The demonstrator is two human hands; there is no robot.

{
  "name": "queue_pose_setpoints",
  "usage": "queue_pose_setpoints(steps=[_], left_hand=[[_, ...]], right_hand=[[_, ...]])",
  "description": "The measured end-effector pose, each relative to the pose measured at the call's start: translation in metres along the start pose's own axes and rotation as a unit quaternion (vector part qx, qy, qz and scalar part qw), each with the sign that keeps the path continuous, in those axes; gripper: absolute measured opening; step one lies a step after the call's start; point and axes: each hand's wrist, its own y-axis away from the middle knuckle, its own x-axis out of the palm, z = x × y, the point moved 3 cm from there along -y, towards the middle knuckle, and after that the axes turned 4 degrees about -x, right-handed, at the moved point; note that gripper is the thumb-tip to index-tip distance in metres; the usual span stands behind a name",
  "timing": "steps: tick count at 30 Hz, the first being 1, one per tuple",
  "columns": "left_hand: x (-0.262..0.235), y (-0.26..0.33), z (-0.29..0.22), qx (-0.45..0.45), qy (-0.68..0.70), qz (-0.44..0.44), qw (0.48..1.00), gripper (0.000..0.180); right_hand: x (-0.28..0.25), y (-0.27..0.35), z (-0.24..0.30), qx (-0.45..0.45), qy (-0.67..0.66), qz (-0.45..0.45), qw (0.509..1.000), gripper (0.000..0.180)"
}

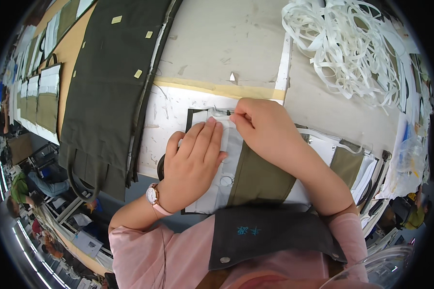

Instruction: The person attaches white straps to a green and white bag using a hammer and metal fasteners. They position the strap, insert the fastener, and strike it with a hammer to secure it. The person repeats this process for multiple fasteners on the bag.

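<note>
Head view, as I log it: left hand (195, 154) — flat, fingers spread narrow, pressing the white paper-backed olive fabric panel (255, 176) on the pale worktable (217, 43). Right hand (263, 127) — pinching the panel's top edge. Tangled white strips (342, 43) lie well apart; no containers discernible.

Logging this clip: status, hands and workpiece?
Left hand flat on white panel. Right hand pinching its top edge. Olive fabric alongside. Nothing in the way.
</note>
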Motion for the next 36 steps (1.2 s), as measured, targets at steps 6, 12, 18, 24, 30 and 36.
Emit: queue_pose_setpoints(steps=[6,12,18,24,30,36], left_hand=[[-0.002,-0.003,0.0,-0.034,0.062,-0.022,0.997,0.052],[-0.006,-0.027,0.024,-0.05,0.15,-0.042,0.987,0.03],[-0.011,-0.041,0.029,-0.109,0.235,-0.008,0.966,0.015],[-0.011,-0.046,0.03,-0.088,0.275,-0.007,0.957,0.018],[-0.003,-0.046,0.038,-0.22,0.418,0.057,0.88,0.012],[0.004,-0.052,0.037,-0.246,0.392,0.058,0.884,0.008]], right_hand=[[-0.008,-0.003,-0.005,0.022,-0.021,0.052,0.998,0.018],[-0.014,-0.003,-0.004,0.031,-0.057,0.098,0.993,0.017],[-0.009,0.003,-0.006,0.003,-0.035,0.045,0.998,0.017],[-0.007,0.004,-0.007,0.023,-0.058,0.02,0.998,0.017],[-0.004,0.004,-0.01,-0.001,-0.029,0.005,1.0,0.015],[-0.002,0.005,-0.01,-0.009,-0.026,-0.013,1.0,0.015]])
